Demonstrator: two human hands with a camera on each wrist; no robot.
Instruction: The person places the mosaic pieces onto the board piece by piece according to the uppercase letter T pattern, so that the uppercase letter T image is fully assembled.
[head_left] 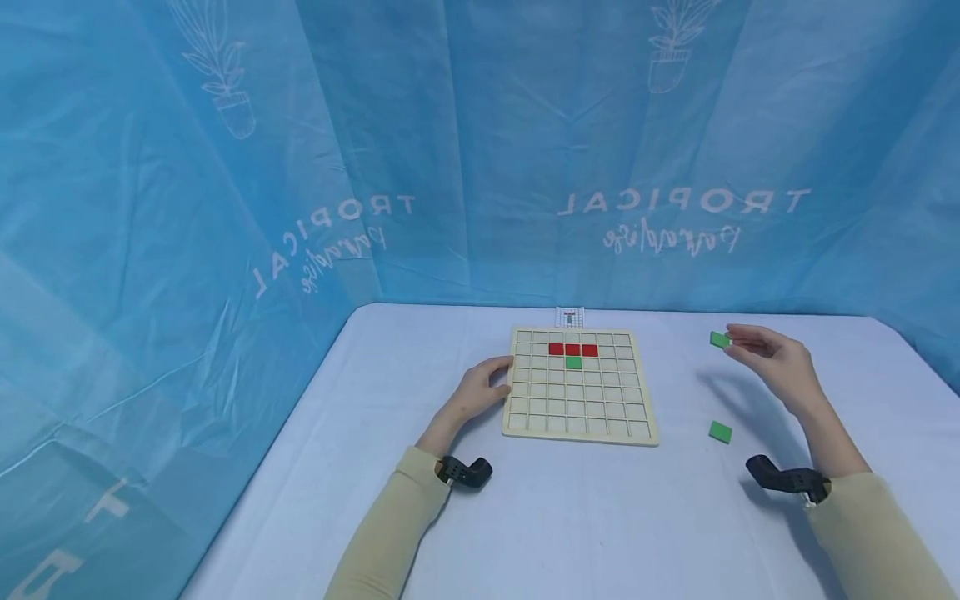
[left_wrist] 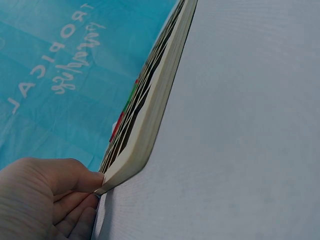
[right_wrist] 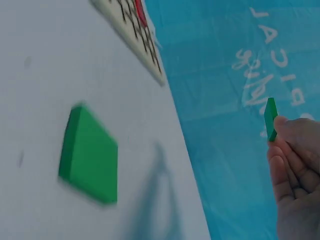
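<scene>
A pale wooden grid board (head_left: 577, 429) lies on the table, with three red square tiles (head_left: 573, 350) in a row and a green tile (head_left: 573, 363) below the middle one. My left hand (head_left: 476, 387) holds the board's left edge, thumb and fingers against the rim in the left wrist view. Off to the right of the board, my right hand (head_left: 776, 362) pinches another green tile (right_wrist: 270, 119) between thumb and fingertips, raised above the table. A further green tile (head_left: 720, 432) lies on the cloth, nearer the front than the right hand.
Behind the board's far edge lies a small card (head_left: 570, 317) printed with a grid and coloured squares. White cloth (head_left: 570, 517) covers the table. Blue curtains (head_left: 510, 150) with white lettering hang at the back and sides. Each wrist wears a black camera mount (head_left: 468, 472).
</scene>
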